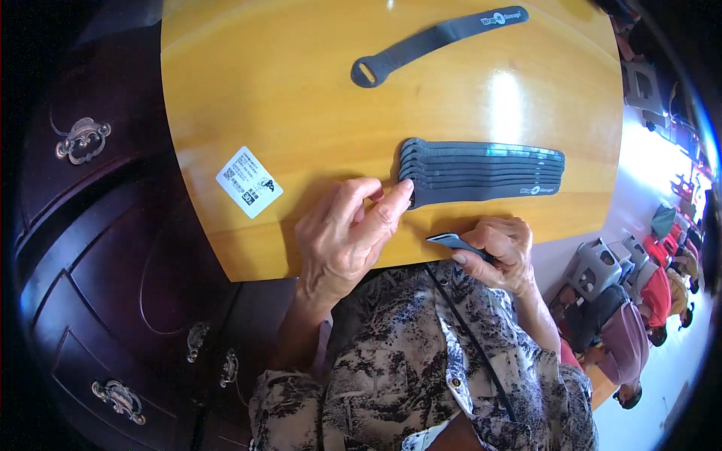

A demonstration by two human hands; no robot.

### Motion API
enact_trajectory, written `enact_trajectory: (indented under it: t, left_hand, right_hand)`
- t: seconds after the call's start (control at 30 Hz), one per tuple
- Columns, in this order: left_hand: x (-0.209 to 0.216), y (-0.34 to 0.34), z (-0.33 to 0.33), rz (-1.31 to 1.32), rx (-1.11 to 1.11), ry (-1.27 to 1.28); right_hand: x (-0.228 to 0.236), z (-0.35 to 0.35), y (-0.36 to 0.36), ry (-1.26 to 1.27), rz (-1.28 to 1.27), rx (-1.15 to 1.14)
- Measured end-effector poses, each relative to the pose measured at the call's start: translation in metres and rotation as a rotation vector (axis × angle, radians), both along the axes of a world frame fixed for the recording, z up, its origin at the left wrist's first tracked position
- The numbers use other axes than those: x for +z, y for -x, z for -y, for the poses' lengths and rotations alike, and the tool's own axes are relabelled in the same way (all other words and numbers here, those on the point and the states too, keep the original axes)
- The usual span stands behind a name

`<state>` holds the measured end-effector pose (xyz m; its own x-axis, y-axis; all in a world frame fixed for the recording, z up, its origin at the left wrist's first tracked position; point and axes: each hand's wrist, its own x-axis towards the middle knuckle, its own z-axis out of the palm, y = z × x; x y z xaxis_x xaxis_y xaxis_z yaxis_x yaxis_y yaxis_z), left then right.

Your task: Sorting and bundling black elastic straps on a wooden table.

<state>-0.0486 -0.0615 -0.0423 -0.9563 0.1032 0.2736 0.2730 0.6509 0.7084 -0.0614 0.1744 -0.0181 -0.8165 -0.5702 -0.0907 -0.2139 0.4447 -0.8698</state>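
Note:
A neat stack of dark grey cable straps point(481, 174) lies crosswise on the wooden table, their looped ends fanned at the left. My left hand point(342, 237) is at those looped ends, one fingertip touching the stack's edge; its fingers are apart and grip nothing that I can see. Closer to me, my right hand point(500, 252) pinches a dark strap point(453, 240) between thumb and fingers, with one end sticking out to the left. The rest of that strap is hidden in the hand. A single strap point(436, 43), slotted at its left end, lies at the far side.
A white printed label point(249, 182) lies on the table point(301, 98) at the left. Dark wooden drawers with ornate metal handles point(83, 139) stand left of it. Off to the right are grey plastic stools point(598, 270) and several seated people point(628, 338).

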Motion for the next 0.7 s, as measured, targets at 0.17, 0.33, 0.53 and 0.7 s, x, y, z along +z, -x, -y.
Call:
enact_trajectory:
  t: [0.17, 0.33, 0.53, 0.7]
  left_hand:
    - [-0.0009, 0.0003, 0.0003, -0.031, -0.009, 0.022]
    - [0.0003, 0.0011, -0.0014, -0.026, -0.009, 0.109]
    - [0.0029, 0.0016, -0.002, -0.004, -0.011, 0.136]
    - [0.0027, 0.0027, 0.0001, -0.016, -0.027, 0.128]
  right_hand:
    - [-0.0027, 0.001, -0.0008, 0.043, -0.023, -0.016]
    - [0.0002, 0.0002, -0.0008, 0.013, 0.002, -0.002]
    - [-0.0005, -0.0013, -0.0016, 0.003, 0.012, -0.006]
    - [-0.0004, -0.0011, -0.0001, 0.008, -0.001, 0.001]
